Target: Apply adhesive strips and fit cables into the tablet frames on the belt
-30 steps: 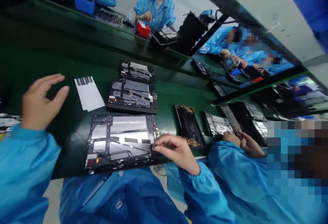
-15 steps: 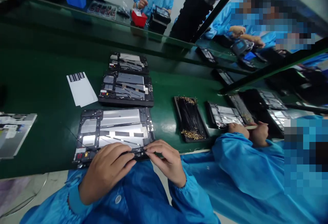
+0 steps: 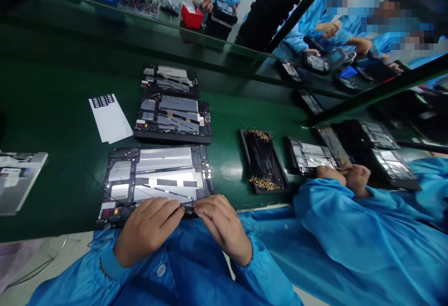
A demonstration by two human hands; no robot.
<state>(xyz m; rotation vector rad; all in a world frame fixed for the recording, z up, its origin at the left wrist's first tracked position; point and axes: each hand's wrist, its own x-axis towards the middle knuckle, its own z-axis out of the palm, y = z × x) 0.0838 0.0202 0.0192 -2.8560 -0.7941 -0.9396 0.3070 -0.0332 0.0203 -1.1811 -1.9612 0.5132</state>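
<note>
Left hand (image 3: 149, 229) and right hand (image 3: 224, 226) touch the flat black-and-silver device (image 3: 166, 161); can't tell their grip. At its three o'clock, a black rectangular tray (image 3: 284, 182) holds gold-tipped black wires (image 3: 263, 159).

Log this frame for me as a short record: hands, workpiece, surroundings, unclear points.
Left hand: left hand over the near edge of the front device
Right hand: right hand, fingertips at that same edge
Workpiece: front device, lying flat, silver and black parts exposed
Behind it: second device, then third device
Left of these: white sheets
Right: tray of black cables
Surface: green bench
Unclear: whether either hand grips anything
</note>
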